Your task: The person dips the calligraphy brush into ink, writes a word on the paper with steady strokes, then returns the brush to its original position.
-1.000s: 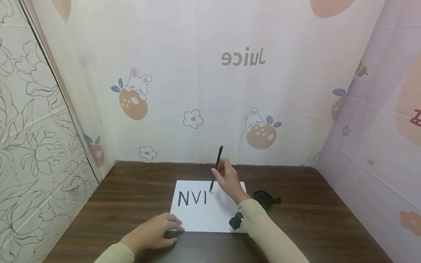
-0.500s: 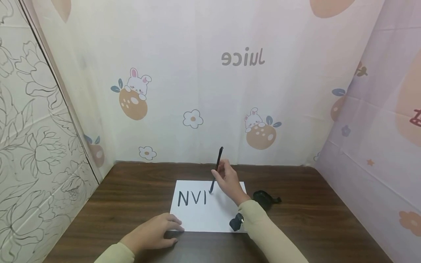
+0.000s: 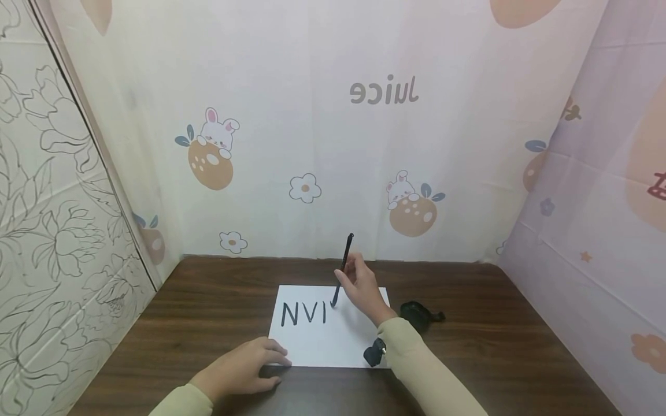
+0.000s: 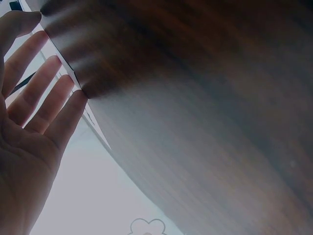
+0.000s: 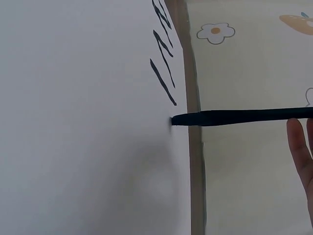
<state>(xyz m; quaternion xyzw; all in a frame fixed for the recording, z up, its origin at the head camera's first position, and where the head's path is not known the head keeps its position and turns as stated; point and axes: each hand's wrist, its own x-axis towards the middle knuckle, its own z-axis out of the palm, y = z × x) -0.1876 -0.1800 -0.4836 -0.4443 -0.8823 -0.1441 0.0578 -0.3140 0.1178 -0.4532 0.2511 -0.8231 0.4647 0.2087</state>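
Black and slender, the brush [image 3: 345,254] is grasped in my right hand [image 3: 361,286], pinched between thumb and fingers partway along its shaft. It leans, its top tilted to the far right and its tip down on the far half of the white paper [image 3: 328,344], just right of the letters [image 3: 304,314] N, V and I. At the tip is a small dark spot; whether that is a stroke or only bristle I cannot tell.

My left hand [image 3: 244,364] grips nothing: its fingers [image 4: 68,115] stretch out loosely, some tips resting at the paper's near left corner, the thumb lying nearer, off the sheet. The paper lies flat on the dark wooden table [image 3: 218,312], its right side partly hidden beneath my right forearm.

A small black device [image 3: 373,352] sits at my right wrist, over the sheet's near right corner. Just right of the paper stands a round black dish [image 3: 414,315] with a short piece jutting to the right. My sleeves [image 3: 429,370] are pale yellowish green.

Across the far side hangs a pale cloth [image 3: 312,144] printed with rabbits, orange fruit, flowers and a reversed "Juice"; to the left, a white panel [image 3: 62,173] carries line-drawn blossoms.
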